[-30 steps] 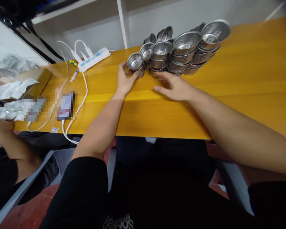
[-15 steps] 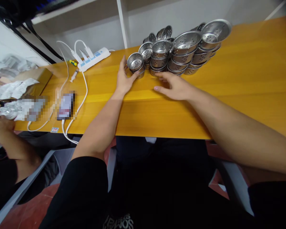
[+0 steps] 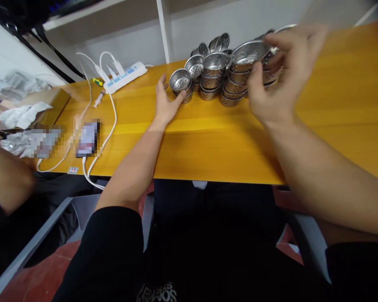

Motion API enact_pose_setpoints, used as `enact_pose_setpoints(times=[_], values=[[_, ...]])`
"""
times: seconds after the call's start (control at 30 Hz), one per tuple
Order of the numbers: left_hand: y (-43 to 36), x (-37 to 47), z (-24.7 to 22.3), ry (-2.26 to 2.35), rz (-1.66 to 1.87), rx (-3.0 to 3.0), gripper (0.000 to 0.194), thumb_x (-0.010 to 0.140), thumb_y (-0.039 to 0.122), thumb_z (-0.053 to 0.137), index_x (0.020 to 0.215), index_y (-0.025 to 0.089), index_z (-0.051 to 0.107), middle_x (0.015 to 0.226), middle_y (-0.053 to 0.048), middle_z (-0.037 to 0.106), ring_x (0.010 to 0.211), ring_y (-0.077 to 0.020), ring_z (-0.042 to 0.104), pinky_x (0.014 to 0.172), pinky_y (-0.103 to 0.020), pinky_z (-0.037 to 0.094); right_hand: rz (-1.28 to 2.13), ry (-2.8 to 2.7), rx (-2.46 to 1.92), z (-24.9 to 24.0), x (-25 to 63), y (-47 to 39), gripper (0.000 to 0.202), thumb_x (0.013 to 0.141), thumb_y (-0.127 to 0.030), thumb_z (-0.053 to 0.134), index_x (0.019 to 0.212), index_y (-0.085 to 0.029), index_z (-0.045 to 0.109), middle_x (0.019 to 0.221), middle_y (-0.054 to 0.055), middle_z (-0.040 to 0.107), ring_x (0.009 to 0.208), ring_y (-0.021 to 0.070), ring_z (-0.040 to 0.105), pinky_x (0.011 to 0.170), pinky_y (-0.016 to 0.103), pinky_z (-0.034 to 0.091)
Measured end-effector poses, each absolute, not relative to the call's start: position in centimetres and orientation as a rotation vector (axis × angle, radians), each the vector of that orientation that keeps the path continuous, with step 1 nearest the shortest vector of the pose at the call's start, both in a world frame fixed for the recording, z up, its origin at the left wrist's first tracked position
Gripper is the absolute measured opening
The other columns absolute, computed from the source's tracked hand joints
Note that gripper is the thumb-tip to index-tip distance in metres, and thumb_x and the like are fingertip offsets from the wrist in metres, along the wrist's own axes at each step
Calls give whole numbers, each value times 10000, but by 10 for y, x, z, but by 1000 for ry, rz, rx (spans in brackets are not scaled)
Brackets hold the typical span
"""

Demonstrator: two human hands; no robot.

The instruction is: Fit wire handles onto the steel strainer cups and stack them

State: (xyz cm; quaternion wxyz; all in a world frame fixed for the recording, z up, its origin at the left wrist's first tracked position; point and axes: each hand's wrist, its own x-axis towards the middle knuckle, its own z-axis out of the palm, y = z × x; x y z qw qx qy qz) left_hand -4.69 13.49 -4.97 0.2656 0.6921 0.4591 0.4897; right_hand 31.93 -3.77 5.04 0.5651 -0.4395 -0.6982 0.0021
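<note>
Seemingly adjusting stacks: open left hand (image 3: 166, 105) bracketing small perforated cups (image 3: 180, 79), right hand (image 3: 279, 92) reaching around larger cups (image 3: 241, 63) (cannot tell grip); next move needing light touch.

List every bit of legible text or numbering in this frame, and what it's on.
"3", then an unclear digit: sticker at the edge of the table.
"SO", rest blurred: black shirt.
Phone screen: pixelated, unreadable.
Power strip: any print too small.

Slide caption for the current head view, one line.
Left hand beside a small stack of perforated steel cups, right hand raised at larger stacks, on a yellow wooden table.
</note>
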Motion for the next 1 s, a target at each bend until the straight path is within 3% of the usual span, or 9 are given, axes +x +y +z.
enact_pose_setpoints(times=[0.07,0.13,0.3,0.37,0.6,0.8,1.0], values=[[134,-47,-49,1244,1344,1857,1314,941,917,1066,1946,426,375,2114,-161,404,1995,-491,444,1671,-700,384,-275,-1571,-977,53,327,-34,669,1249,-796,645,1693,-311,764,1574,259,573,1572,541,619,1267,787,595],[132,-47,-48,1247,1357,1845,1292,930,896,1086,1911,410,400,2101,-175,419,1982,-483,460,1664,-695,394,-439,-1508,-973,52,331,-30,618,1249,-734,664,1655,-288,798,1563,247,566,1629,553,580,1332,825,502],[128,-46,-44,1252,1357,1838,1262,940,873,1085,1876,370,404,2102,-209,407,1969,-481,480,1655,-678,409,-319,-1544,-1257,47,330,-27,456,1107,-428,882,1535,-272,874,1701,280,598,1645,569,584,1273,778,502],[126,-46,-43,1244,1352,1839,1235,950,870,1078,1871,393,406,2107,-194,405,1978,-481,466,1660,-688,397,-247,-1584,-1317,50,328,-30,398,1101,-394,912,1477,-262,900,1690,286,652,1626,565,612,1307,779,476],[121,-45,-39,1246,1367,1826,1163,963,831,1089,1839,404,454,2078,-177,455,1975,-474,477,1668,-700,386,-65,-1626,-1438,66,322,-43,232,1188,-460,880,1360,-304,895,1686,247,751,1619,538,623,1349,803,411],[110,-39,-28,1256,1382,1814,1186,964,851,1080,1870,415,451,2092,-158,443,1991,-486,444,1703,-720,326,-119,-1558,-1369,63,324,-42,278,1198,-493,905,1408,-312,922,1717,226,771,1667,542,640,1392,803,364],[65,-25,13,1142,1452,1895,1197,956,817,1092,1909,576,408,2146,15,380,2102,-406,187,1788,-659,134,-411,-1559,-947,58,324,-34,408,1291,-685,754,1415,-345,944,1612,206,818,1558,499,733,1292,743,538]])
